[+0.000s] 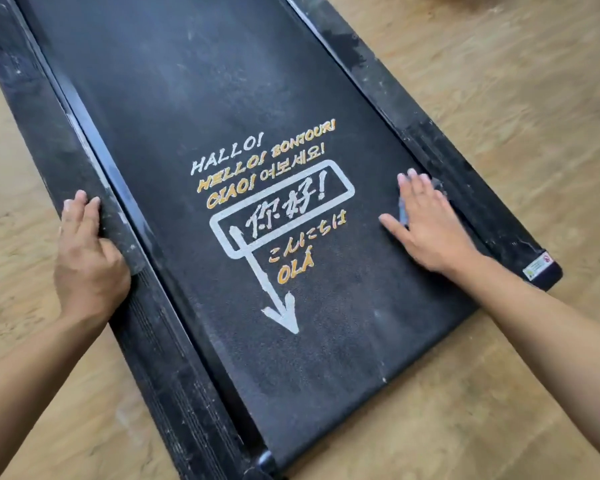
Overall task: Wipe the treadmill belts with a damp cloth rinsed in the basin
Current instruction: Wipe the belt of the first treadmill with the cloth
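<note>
The treadmill belt (222,98) lies lengthwise before you on the wooden floor (516,98). You look to be in the wiping step itself, at the near end beside the printed greetings (271,209). Your right hand (430,223) lies flat, fingers straight, pressing the cloth (403,211) onto the belt just beside the right side rail (430,140). Only a bluish scrap of the cloth shows between thumb and forefinger, so I cannot tell how it is folded. Your left hand (87,258) grips the left side rail (42,126), fingers curled over its outer edge. A greyish, dusty-looking haze covers the belt's middle and far end. The next move calls for a firm, even stroke across toward the left rail, palm flat so the cloth does not slip out.
</note>
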A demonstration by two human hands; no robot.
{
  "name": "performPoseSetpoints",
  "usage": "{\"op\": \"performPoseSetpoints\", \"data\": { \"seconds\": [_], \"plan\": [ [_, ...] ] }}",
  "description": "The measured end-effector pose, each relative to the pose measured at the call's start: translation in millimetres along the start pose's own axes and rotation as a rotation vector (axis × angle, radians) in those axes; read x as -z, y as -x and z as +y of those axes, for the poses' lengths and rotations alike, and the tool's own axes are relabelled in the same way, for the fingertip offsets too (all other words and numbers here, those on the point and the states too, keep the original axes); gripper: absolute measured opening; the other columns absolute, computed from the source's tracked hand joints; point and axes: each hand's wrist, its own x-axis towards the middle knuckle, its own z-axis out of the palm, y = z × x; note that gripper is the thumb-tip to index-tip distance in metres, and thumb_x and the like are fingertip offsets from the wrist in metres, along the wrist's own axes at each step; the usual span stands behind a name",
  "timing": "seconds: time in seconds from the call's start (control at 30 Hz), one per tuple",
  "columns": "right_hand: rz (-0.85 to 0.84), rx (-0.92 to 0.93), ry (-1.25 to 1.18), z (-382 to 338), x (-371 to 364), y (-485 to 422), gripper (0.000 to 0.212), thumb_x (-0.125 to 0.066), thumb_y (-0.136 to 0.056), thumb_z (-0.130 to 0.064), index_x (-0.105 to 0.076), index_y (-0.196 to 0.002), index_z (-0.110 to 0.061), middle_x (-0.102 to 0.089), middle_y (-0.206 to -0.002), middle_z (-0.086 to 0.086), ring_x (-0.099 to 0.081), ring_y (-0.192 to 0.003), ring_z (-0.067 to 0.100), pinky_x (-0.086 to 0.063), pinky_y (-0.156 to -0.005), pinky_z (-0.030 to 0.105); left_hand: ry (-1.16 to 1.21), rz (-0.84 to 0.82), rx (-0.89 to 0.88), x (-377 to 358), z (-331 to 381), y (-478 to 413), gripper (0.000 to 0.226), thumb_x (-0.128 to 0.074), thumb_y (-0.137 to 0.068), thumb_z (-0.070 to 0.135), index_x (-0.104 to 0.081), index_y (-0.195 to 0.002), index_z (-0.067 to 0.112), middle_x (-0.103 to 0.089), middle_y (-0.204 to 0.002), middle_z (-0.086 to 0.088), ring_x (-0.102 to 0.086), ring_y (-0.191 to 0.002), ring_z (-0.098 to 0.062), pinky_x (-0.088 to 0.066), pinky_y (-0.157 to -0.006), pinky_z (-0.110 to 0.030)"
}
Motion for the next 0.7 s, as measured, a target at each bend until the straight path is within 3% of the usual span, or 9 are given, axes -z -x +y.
{"op": "performPoseSetpoints", "data": {
  "seconds": [0.1, 0.2, 0.33, 0.43, 0.6, 0.7],
  "plan": [
    [0.056, -0.181, -0.103, -3, -4, -8, 0.101, -0.013, -0.094, -0.084, 0.003, -0.168, -0.016, 0.008, -0.176, 0.004, 0.009, -0.162, 0.019, -0.008, -0.131, 0.05, -0.01, 0.0, -0.002, 1, 4, 0, 0.064, -0.031, -0.096, 0.006, -0.04, -0.16, 0.01, -0.026, -0.173, 0.001, -0.015, -0.161, -0.014, -0.007, -0.128, -0.019],
    [0.087, -0.193, -0.12, -86, -24, 9, 0.105, -0.019, -0.094, -0.084, 0.005, -0.167, -0.012, 0.012, -0.175, 0.008, 0.014, -0.161, 0.022, -0.001, -0.131, 0.049, -0.006, 0.004, 0.011, 4, 7, 1, 0.063, -0.033, -0.097, 0.003, -0.042, -0.159, 0.011, -0.027, -0.173, 0.002, -0.016, -0.161, -0.014, -0.005, -0.123, -0.01],
    [-0.045, 0.24, -0.111, -232, -56, 67, 0.099, -0.015, -0.097, -0.079, 0.011, -0.166, -0.013, 0.023, -0.173, 0.006, 0.027, -0.158, 0.019, 0.005, -0.131, 0.046, 0.006, 0.003, 0.009, 5, 7, 1, 0.063, -0.034, -0.098, 0.001, -0.041, -0.159, 0.01, -0.027, -0.173, 0.002, -0.016, -0.161, -0.013, -0.003, -0.122, -0.007],
    [-0.137, 0.508, -0.094, -287, -76, 108, 0.095, -0.023, -0.102, -0.074, 0.005, -0.167, -0.01, 0.02, -0.173, 0.006, 0.027, -0.157, 0.017, 0.003, -0.131, 0.044, 0.01, 0.006, 0.01, 6, 9, 2, 0.063, -0.034, -0.098, 0.0, -0.041, -0.16, 0.01, -0.027, -0.173, 0.001, -0.016, -0.161, -0.013, -0.003, -0.122, -0.007],
    [-0.061, 0.708, 0.032, -245, -76, 90, 0.09, -0.029, -0.103, -0.071, -0.003, -0.168, -0.015, 0.005, -0.176, 0.003, 0.012, -0.161, 0.015, -0.005, -0.131, 0.041, 0.004, -0.005, 0.012, 7, 11, 3, 0.063, -0.035, -0.099, 0.0, -0.04, -0.16, 0.011, -0.026, -0.173, 0.003, -0.015, -0.161, -0.012, -0.001, -0.12, -0.005],
    [-0.027, 0.582, 0.051, -190, -62, 63, 0.088, -0.027, -0.103, -0.072, -0.002, -0.168, -0.018, 0.005, -0.176, 0.0, 0.01, -0.161, 0.014, -0.008, -0.131, 0.043, 0.016, -0.009, 0.027, 8, 12, 4, 0.062, -0.034, -0.099, 0.002, -0.04, -0.16, 0.012, -0.025, -0.173, 0.004, -0.014, -0.161, -0.011, -0.003, -0.121, -0.007]
  ]
}}
